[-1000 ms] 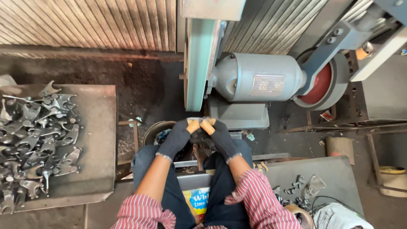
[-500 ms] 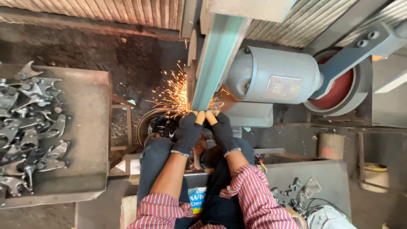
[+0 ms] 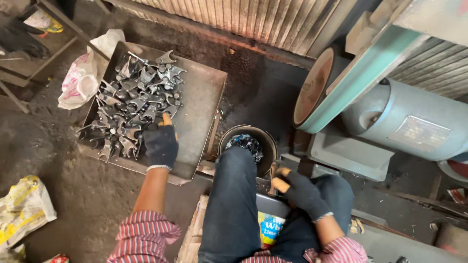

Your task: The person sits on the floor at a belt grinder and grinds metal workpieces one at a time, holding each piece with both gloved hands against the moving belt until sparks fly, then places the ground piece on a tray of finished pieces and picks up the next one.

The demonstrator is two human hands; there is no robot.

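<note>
Your left hand (image 3: 161, 143), in a dark glove, reaches out over the flat metal tray (image 3: 202, 104) on the floor to your left. Its fingers curl down onto the near edge of the heap of grey metal castings (image 3: 134, 104) that fills the tray's left half; whether they have closed on one piece, you cannot tell from here. The right half of the tray is bare steel.

Your right hand (image 3: 300, 192), also gloved, rests by your right knee with the fingers closed together; what, if anything, it grips is hidden.

Between your knees and the grinder stands a round dark bucket (image 3: 261, 146), partly covered by your left leg, with dark, shiny pieces lying inside it. Beyond it the green sanding belt (image 3: 360, 80) runs up from its contact wheel (image 3: 314, 87), beside the grey motor (image 3: 409, 122). A white plastic bag (image 3: 80, 80) lies just beside the tray's far left corner.
</note>
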